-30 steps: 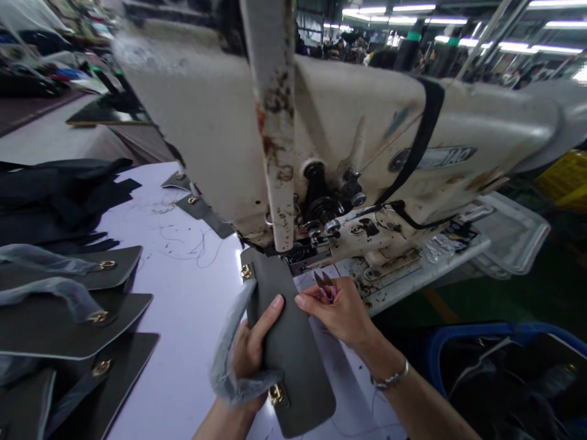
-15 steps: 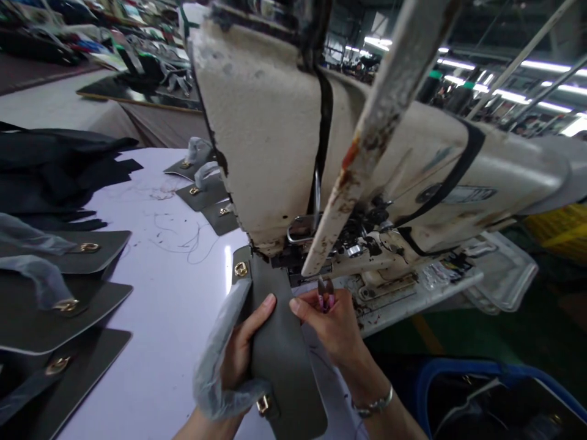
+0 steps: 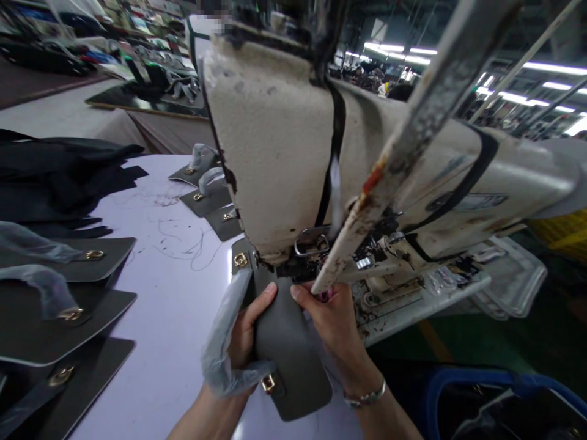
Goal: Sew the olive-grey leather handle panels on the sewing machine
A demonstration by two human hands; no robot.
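Observation:
A dark grey bag panel [image 3: 298,360] lies beneath the head of an industrial sewing machine [image 3: 270,140], its far end hidden there. My left hand [image 3: 245,327] is closed on the panel's left edge, thumb on top, passing under the plastic-wrapped handle [image 3: 213,348]. Gold buckles fasten that handle at both ends. On the right edge, my right hand [image 3: 334,321] pinches the panel with its thumb near the presser area. Pink-handled thread snips [image 3: 326,295] are tucked in the same hand, mostly hidden behind the machine's rusty bar [image 3: 367,195].
Similar panels with wrapped handles [image 3: 55,293] lie stacked at left, others [image 3: 208,189] behind the machine. Black fabric pieces [image 3: 59,177] sit at far left. Loose threads litter the white table [image 3: 169,342]. A blue-rimmed bin [image 3: 431,391] stands at lower right.
The panel and both hands have moved farther in toward the machine head. More of the panel's near end shows, and the snips are now mostly covered by the bar. The view has shifted slightly.

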